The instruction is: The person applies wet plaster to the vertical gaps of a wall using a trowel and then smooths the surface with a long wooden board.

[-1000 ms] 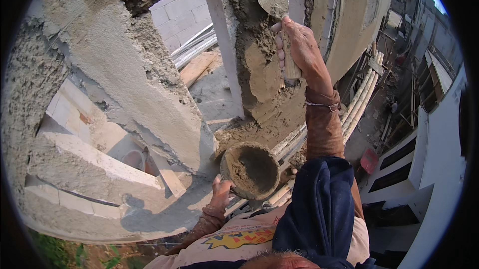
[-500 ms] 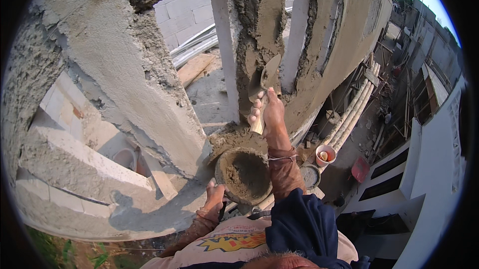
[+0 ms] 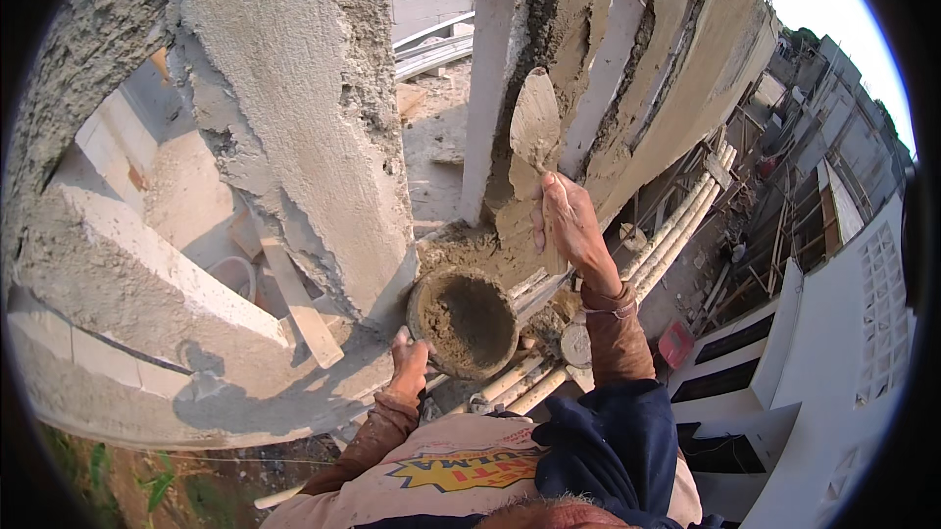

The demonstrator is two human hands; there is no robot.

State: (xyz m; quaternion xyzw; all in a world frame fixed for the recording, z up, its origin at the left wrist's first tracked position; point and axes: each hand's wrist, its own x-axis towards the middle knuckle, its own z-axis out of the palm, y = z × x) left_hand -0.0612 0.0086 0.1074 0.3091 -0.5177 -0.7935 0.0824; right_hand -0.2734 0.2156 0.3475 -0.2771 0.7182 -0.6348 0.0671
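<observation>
My left hand is closed on the near left rim of a round, mortar-crusted bucket. Wet grey-brown mortar lies inside it. The bucket is tilted so that its mouth faces me, beside the wall's lower ledge. My right hand grips a pointing trowel by its handle, which the fingers mostly hide. The trowel's leaf-shaped blade, smeared with mortar, points away from me. It overlaps a freshly plastered wall upright; whether they touch I cannot tell.
Tall openings divide the concrete wall. A wooden board leans in the lower left opening. Bamboo poles run along the right side, above a lower area with a red object. A white building stands farther right.
My right hand and the trowel have moved right, and the blade has turned its broad face toward me. My left hand keeps hold of the bucket. The whole view has shifted.
</observation>
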